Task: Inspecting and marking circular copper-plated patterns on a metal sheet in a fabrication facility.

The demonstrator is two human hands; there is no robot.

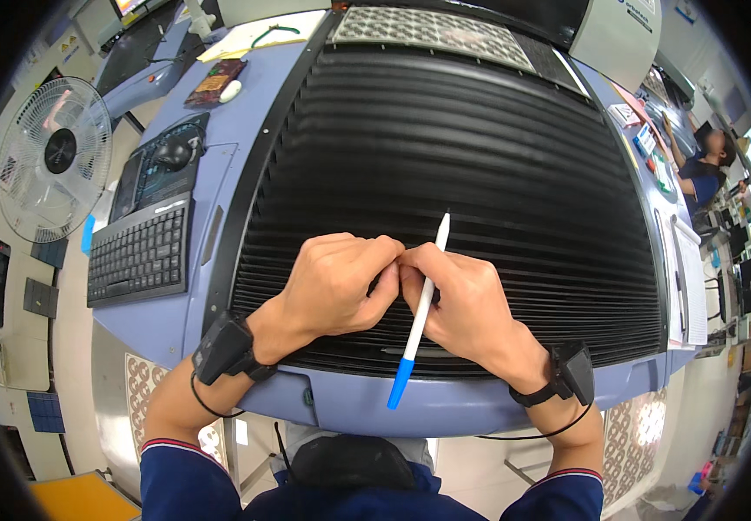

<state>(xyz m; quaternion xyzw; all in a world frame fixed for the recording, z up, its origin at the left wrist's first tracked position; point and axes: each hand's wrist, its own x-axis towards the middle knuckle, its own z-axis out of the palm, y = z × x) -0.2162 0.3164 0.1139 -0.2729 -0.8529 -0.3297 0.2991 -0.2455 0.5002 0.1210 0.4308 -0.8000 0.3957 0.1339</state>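
Note:
My two hands meet over a black ribbed bellows cover (471, 113), their fingertips touching. In my right hand (466, 300) lies a white pen with a blue end (423, 313), its dark tip pointing away from me and the blue end toward me. The right thumb and index finger are also pinched together at the meeting point. My left hand (336, 282) is closed, thumb against curled fingers; whatever is between its fingertips, if anything, is hidden. Each wrist wears a black strapped device with a cable.
A black keyboard (141, 253) and a mouse (173, 154) sit on the blue-grey left ledge, with a dark red packet (216, 82) farther back. A patterned panel (432, 35) lies at the far edge. Papers (686, 278) lie on the right ledge. A fan (56, 156) stands left; another person (705, 174) is far right.

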